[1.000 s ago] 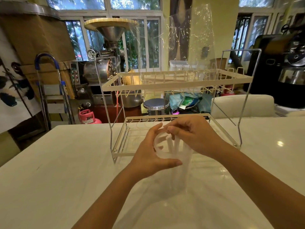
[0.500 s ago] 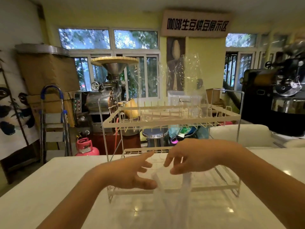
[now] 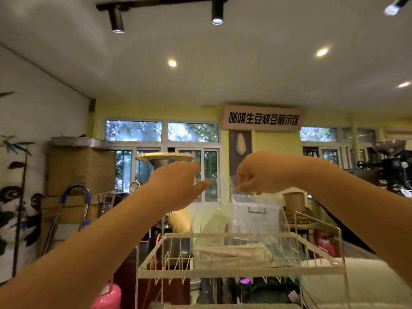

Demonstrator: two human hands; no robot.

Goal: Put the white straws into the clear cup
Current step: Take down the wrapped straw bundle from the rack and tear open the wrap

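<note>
**Both hands up at the bag on the rack**

The view tilts high: white ceiling with track lamps (image 3: 117,21) and round downlights, yellow back wall, a sign (image 3: 263,118) over the windows (image 3: 162,131), a panda mural on the left wall. The desk (image 3: 347,284) shows only as a pale patch at lower right. A white wire rack (image 3: 240,269) stands in front, and a clear bag (image 3: 252,221) rises from its top tier.

The right hand (image 3: 259,172) is closed in a pinch on the bag's top edge. The left hand (image 3: 178,186) is open and empty, fingers spread toward the bag, not touching it. Pale sticks lie low in the bag on the tier, probably the straws (image 3: 231,252); too blurred to be sure. The cup is out of view.

Half a second ago the hands were low in front of the rack's bottom shelf and the desk filled the lower frame; now both are raised above the top tier and the camera looks up.

The rack's front rail and upright wires sit close below the forearms; open air lies above and between the hands.
</note>
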